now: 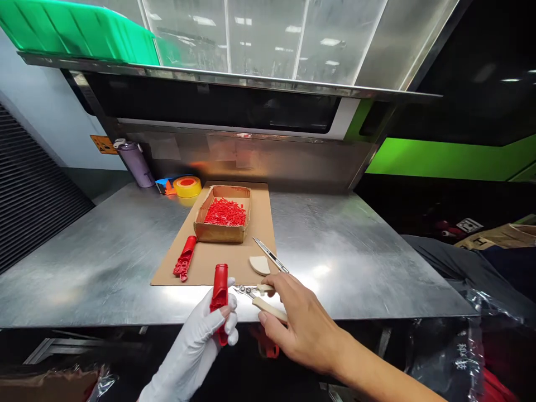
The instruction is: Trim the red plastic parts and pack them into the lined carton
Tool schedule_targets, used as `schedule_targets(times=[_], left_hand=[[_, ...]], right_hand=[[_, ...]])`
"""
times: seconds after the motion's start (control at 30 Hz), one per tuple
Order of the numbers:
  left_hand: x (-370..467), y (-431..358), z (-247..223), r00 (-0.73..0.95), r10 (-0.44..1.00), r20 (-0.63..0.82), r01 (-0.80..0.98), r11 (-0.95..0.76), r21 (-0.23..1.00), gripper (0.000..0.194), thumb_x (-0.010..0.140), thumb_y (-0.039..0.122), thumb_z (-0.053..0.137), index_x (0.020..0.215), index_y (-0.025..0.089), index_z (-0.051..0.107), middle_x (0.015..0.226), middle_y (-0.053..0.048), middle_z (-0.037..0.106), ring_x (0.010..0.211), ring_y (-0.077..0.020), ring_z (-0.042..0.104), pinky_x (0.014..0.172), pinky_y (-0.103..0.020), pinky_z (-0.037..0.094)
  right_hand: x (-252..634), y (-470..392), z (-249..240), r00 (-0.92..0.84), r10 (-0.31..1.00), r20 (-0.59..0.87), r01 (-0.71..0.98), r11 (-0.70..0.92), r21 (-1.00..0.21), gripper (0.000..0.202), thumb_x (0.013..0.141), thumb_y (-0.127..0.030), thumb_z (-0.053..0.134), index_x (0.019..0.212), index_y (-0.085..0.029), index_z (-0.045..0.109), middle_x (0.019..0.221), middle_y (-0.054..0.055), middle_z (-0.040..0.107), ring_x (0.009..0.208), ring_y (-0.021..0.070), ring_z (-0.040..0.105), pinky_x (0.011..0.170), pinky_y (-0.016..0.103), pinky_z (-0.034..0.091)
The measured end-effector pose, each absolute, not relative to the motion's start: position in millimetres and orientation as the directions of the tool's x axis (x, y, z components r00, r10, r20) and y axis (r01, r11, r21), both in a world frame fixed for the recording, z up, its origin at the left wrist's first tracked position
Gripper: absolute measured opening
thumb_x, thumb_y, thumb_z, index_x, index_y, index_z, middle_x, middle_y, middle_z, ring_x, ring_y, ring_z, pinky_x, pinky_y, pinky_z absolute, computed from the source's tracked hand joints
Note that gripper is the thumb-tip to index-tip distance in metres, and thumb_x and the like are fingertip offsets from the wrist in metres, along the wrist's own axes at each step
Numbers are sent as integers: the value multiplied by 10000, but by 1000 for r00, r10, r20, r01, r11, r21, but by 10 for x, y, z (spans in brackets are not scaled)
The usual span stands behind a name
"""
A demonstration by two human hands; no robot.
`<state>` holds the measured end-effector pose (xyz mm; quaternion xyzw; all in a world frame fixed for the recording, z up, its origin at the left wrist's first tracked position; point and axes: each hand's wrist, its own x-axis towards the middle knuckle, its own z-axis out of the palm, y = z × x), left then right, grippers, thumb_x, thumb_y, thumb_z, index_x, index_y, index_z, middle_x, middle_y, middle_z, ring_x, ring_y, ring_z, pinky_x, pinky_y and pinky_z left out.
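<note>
My left hand (205,329), in a white glove with the thumb tip bare, is closed around a red plastic part (220,282) with a tube-like upper end, held upright near the table's front edge. Bare, my right hand (305,324) grips cream-handled nippers (268,307); their handles are spread and their jaws point left towards the red part, apart from it. A similar red part (185,257) lies on the cardboard sheet (234,265). Close beyond my right hand are a utility knife (270,254) and a cream, fan-shaped piece (260,265).
On the cardboard stands a small box (221,233) of small red pieces (226,212). A yellow tape roll (187,187) and a purple bottle (136,163) stand at the back left of the metal table (335,251). Overhead, a shelf (251,78) carries a green bin (79,33).
</note>
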<state>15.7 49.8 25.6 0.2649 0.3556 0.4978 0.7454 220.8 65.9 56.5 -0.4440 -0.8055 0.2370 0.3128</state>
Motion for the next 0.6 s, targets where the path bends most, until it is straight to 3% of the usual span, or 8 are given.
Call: schedule_targets(times=[0.17,0.33,0.5,0.6], left_hand=[[150,490,212,244,948,-206,-536,309,786,124,856,263,679,850,170,597,884,-18,489,629,-97,359,549,-252,376],[118,482,187,230,949,-217,-506,307,806,80,912,263,596,969,209,607,847,-15,486,681,-128,376,588,-265,396],[131,423,241,195,955,-224,-442,289,849,261,858,298,677,1092,217,594,876,-23,534,722,-143,439,657,-275,455],[146,417,209,145,971,-190,-383,232,894,270,849,334,679,1078,211,604,850,-19,555,678,-141,451,629,-271,451]], right_hand=[[2260,602,648,-465,850,246,594,506,-626,300,828,-253,602,1113,-173,552,1024,89,596,909,244,544,779,402,454],[2274,582,759,-523,823,220,696,562,-448,305,796,-312,692,1070,-216,598,1035,63,615,914,260,514,771,418,408],[2201,574,843,-576,798,179,746,603,-284,283,817,-368,669,1029,-195,595,1014,80,594,911,266,488,754,406,406],[2144,558,878,-626,760,177,741,650,-169,265,834,-387,647,988,-182,584,976,89,580,891,268,485,740,398,413]])
